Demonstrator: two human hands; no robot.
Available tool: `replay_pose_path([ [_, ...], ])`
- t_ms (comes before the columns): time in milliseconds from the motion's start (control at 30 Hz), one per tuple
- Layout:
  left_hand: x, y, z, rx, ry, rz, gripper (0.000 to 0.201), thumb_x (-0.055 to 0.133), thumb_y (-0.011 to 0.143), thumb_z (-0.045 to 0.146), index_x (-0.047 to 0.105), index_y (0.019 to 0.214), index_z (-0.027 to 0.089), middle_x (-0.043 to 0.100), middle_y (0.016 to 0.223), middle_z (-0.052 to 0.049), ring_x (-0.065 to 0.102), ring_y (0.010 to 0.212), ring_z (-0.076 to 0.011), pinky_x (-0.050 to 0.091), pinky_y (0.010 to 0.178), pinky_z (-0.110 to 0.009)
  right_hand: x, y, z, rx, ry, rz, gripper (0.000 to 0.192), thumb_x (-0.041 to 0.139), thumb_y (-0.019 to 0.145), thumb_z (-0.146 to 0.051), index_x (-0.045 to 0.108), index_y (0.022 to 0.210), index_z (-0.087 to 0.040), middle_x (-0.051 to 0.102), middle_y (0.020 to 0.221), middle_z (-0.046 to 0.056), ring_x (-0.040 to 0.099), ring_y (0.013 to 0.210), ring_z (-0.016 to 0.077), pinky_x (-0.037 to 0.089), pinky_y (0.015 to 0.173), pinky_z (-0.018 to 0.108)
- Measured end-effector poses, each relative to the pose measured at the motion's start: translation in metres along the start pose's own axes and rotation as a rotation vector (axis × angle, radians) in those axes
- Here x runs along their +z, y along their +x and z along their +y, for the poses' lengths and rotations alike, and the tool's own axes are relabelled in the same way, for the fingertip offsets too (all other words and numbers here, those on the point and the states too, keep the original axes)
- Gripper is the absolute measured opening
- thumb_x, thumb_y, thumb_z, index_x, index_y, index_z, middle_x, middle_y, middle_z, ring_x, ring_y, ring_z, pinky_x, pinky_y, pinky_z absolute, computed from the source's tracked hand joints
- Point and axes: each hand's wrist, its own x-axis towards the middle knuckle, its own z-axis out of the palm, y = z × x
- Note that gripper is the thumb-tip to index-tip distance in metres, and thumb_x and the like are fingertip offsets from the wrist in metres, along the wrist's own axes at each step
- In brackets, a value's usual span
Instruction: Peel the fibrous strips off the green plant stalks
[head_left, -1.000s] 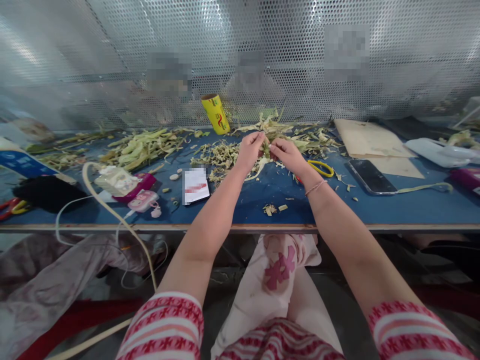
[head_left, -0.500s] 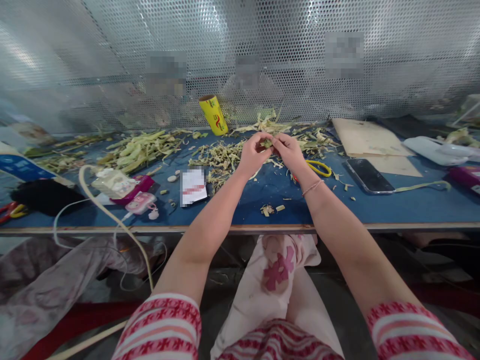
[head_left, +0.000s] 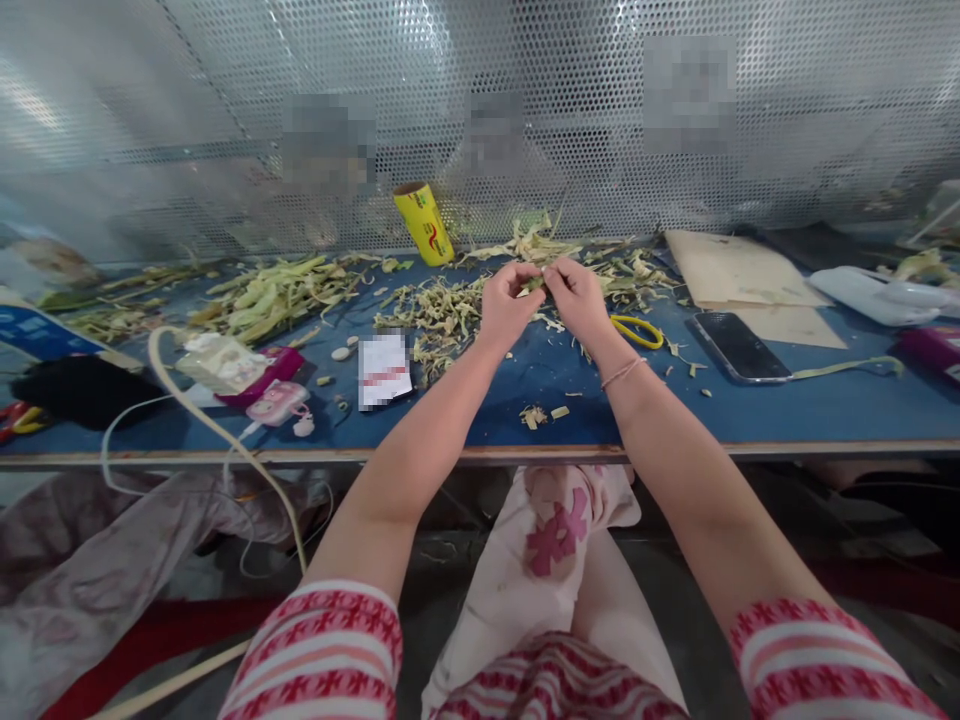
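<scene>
Perforated metal screen (head_left: 187, 120) spans the full back of the bench, shiny, with bright glare patches top centre and left. Three blurred-out patches on it. Workbench (head_left: 825, 410) has a blue top with a pale wood front edge running straight across. Under the bench it's dark and shadowed; floor there is grey, with a red strip (head_left: 150, 630) low left. Crumpled pinkish cloth (head_left: 90, 560) hangs below the bench edge on the left. Light is even and diffuse, no windows in view.
</scene>
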Motion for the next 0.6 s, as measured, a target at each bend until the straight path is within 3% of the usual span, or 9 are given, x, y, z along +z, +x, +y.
replay_pose_path([
  [167,0.001,0.001,-0.003,0.015,-0.003,0.002,0.014,0.068,0.065,0.009,0.061,0.075,0.017,0.066,0.076,0.000,0.061,0.075,-0.0103,0.049,0.073,-0.023,0.002,0.001,0.005,0.045,0.050,0.042,0.044,0.051,0.091,-0.050,0.039,0.059,-0.022,0.037,0.057,-0.002,0.037,0.060,0.0130,0.033,0.061,0.029],
  [267,-0.001,0.001,-0.005,0.046,0.012,-0.036,0.017,0.071,0.066,0.015,0.062,0.080,0.018,0.066,0.083,-0.002,0.063,0.080,-0.0119,0.051,0.075,-0.024,0.001,0.002,0.009,0.057,0.121,-0.004,0.045,0.051,0.090,-0.054,0.042,0.061,-0.021,0.040,0.058,-0.002,0.039,0.061,0.0128,0.037,0.061,0.028],
  [433,-0.007,0.003,-0.014,0.074,-0.003,-0.192,0.050,0.083,0.060,0.026,0.061,0.105,0.023,0.066,0.112,-0.008,0.065,0.092,-0.0149,0.053,0.081,-0.028,0.002,0.005,0.021,0.172,0.334,-0.041,0.049,0.048,0.087,-0.063,0.036,0.063,-0.022,0.034,0.059,-0.003,0.036,0.056,0.0106,0.035,0.053,0.025],
  [600,-0.008,0.007,-0.019,0.041,-0.045,-0.141,0.054,0.084,0.061,0.038,0.059,0.107,0.024,0.067,0.108,-0.007,0.067,0.090,-0.0148,0.053,0.086,-0.031,0.006,0.005,0.029,0.282,0.512,-0.092,0.050,0.050,0.085,-0.066,0.034,0.066,-0.023,0.031,0.058,-0.005,0.035,0.051,0.0090,0.035,0.049,0.023],
])
